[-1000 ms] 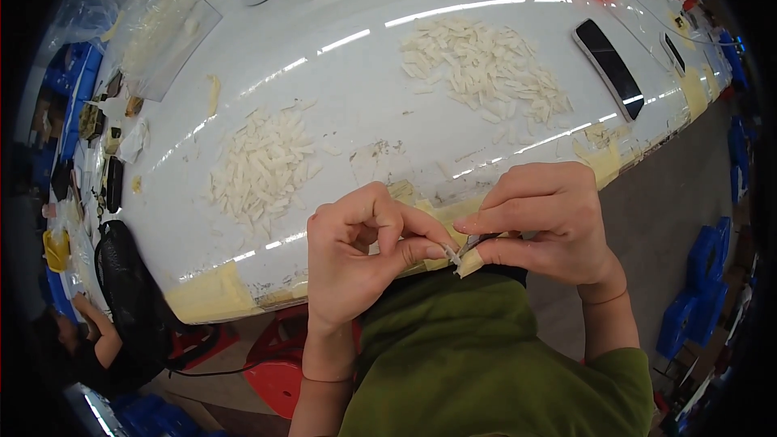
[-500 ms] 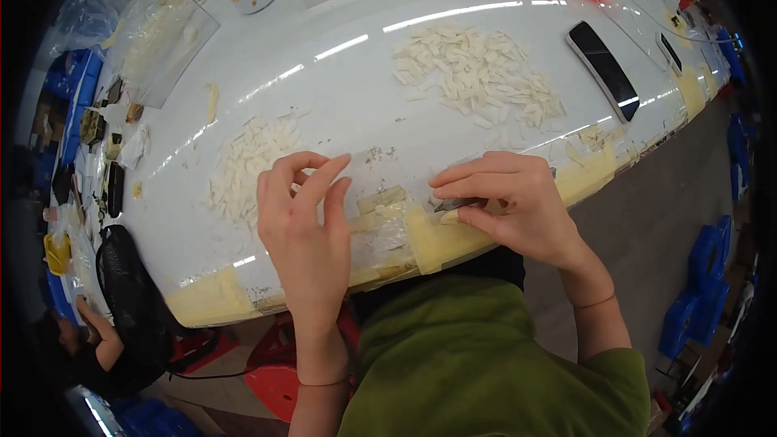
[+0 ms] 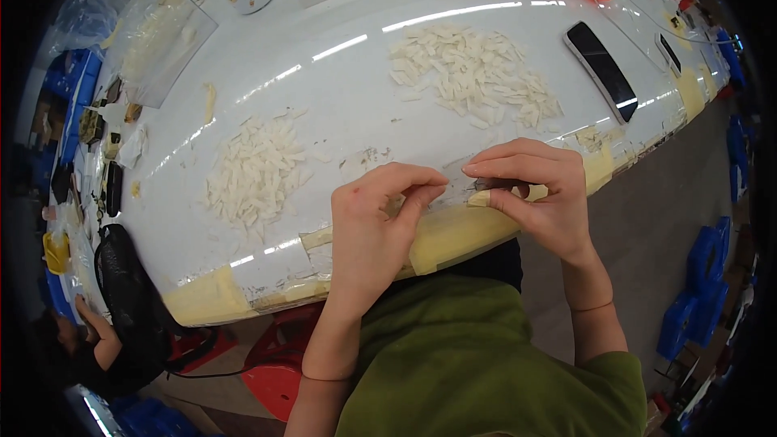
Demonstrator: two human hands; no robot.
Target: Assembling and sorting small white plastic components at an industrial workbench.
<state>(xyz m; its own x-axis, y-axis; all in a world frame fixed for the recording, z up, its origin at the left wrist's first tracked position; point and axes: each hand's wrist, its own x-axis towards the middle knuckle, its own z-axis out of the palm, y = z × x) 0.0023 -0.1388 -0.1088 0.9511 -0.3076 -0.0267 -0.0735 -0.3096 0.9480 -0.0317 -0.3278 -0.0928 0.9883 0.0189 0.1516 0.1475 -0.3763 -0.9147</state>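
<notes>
At the near edge of the white table (image 3: 348, 105), the right hand (image 3: 538, 194) pinches a small cream-coloured piece (image 3: 479, 198) between thumb and fingertips, closed firmly on it. A thin dark tool or blade seems to lie against the piece under the fingers; it is too small to identify with certainty.

The left hand (image 3: 374, 222) rests just beside it, at 9 o'clock from the piece, fingers curled, index finger and thumb brought together at the table surface. Whether they grip anything cannot be told.

Key relation: the piece lies between the two hands, with its long axis roughly along the 3-to-9 o'clock line and its free end pointing toward the left hand. The right hand holds it; the left fingertips are near but apart.

Surroundings:
- Left pile of pale strips (image 3: 255, 174), at 10 o'clock from the left hand.
- Right pile of pale strips (image 3: 473, 77), at 12 o'clock from the right hand.
- Dark phone (image 3: 603, 69), at 1 o'clock, well apart.
</notes>
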